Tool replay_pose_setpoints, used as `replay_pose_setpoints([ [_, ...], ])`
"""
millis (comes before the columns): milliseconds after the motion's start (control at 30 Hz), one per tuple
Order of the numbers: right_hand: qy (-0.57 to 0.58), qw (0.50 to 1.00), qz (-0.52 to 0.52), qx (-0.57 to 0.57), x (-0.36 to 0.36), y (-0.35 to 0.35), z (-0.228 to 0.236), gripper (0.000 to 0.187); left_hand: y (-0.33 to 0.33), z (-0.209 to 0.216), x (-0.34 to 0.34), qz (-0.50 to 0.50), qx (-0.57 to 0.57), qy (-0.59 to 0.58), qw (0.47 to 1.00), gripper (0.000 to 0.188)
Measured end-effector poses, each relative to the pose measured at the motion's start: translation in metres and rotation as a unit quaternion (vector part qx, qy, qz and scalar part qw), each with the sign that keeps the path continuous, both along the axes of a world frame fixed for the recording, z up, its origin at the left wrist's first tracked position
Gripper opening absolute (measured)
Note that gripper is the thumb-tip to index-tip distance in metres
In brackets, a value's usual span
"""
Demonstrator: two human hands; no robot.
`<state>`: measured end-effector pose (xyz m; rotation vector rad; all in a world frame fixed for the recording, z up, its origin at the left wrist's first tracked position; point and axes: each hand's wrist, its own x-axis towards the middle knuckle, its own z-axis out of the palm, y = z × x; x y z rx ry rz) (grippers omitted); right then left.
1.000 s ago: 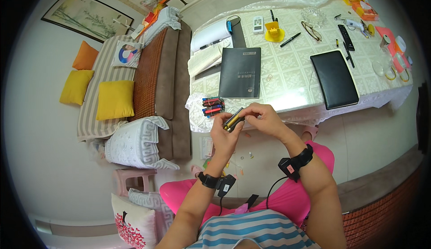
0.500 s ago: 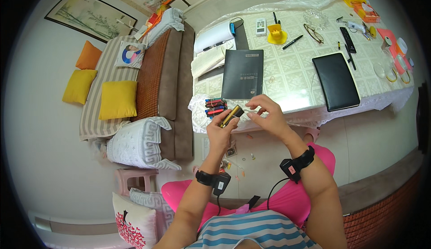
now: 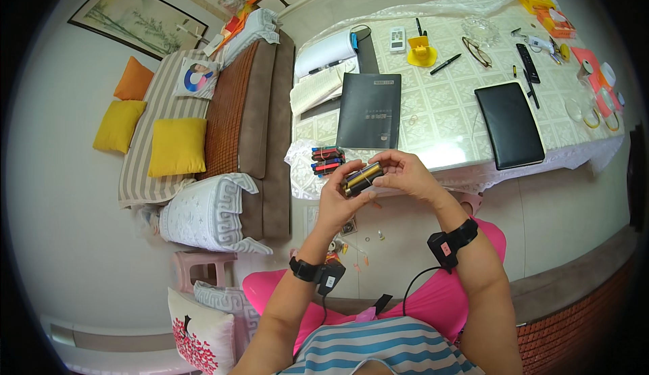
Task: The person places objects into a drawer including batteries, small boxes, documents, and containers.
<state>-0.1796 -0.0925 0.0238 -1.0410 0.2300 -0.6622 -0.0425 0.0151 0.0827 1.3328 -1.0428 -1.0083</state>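
A small bundle of black-and-gold batteries sits between my two hands, near the table's front left edge. What looks like a thin pale band crosses the bundle. My left hand grips its left end, with the thumb below and the fingers above. At the right end, my right hand pinches it between thumb and fingers. Just beyond my left hand lies a stack of red, blue and black pens or markers, partly bound in bundles. A black folder rests behind my hands.
On the patterned tablecloth are a black notebook, open papers, glasses, a yellow holder, a pen and a remote. A sofa stands left. Small items lie on the floor below.
My right hand has come in from the right and closed on the batteries, which it was apart from before. The bundle has shifted slightly right and turned flatter.
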Motion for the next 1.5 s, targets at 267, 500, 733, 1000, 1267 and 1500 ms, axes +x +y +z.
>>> replay_pose_setpoints([
  [267,0.019,0.999,0.021,-0.014,0.005,0.0,-0.007,0.036,0.004,-0.023,0.023,-0.011,0.004,-0.24,0.971,0.044],
  [500,0.005,1.0,0.02,-0.007,0.014,0.001,-0.012,0.037,0.007,-0.03,0.029,0.01,0.039,-0.182,0.983,0.043],
  [733,0.063,0.997,0.025,0.026,0.021,0.005,-0.009,0.04,0.001,-0.033,0.031,0.045,-0.024,-0.102,0.993,0.034],
  [1000,0.079,0.997,0.0,0.012,0.028,0.009,-0.013,0.033,-0.001,-0.035,0.031,0.121,0.077,-0.064,0.988,0.014],
  [1267,0.09,0.994,0.005,0.055,0.033,0.011,-0.014,0.025,0.0,-0.038,0.028,0.106,0.007,-0.115,0.988,0.016],
  [1500,0.123,0.992,-0.009,0.04,0.037,0.013,-0.019,0.025,-0.003,-0.035,0.022,0.133,0.096,0.009,0.986,0.016],
])
